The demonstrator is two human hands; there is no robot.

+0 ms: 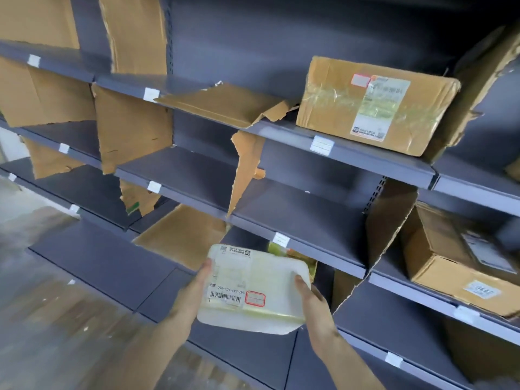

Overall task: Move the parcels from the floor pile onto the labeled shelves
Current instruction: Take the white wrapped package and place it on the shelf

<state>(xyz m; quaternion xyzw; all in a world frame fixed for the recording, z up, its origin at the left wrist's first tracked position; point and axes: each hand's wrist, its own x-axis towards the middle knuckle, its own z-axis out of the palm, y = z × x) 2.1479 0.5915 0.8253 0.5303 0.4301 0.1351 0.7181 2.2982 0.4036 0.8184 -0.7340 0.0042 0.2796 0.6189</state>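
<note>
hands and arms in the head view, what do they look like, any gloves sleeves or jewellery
Both the left hand and the right hand are bare, with no gloves. The forearms are uncovered as far as the frame shows: no sleeve or cuff comes into view. No watch, bracelet or ring shows on either wrist or on the visible fingers. The fingers are partly hidden, so a ring cannot be fully ruled out.

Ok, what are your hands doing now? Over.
Left hand and right hand gripping flat white plastic parcel by its sides. Parcel held in front of grey metal shelves. Torn brown cardboard divider stands above.
</note>
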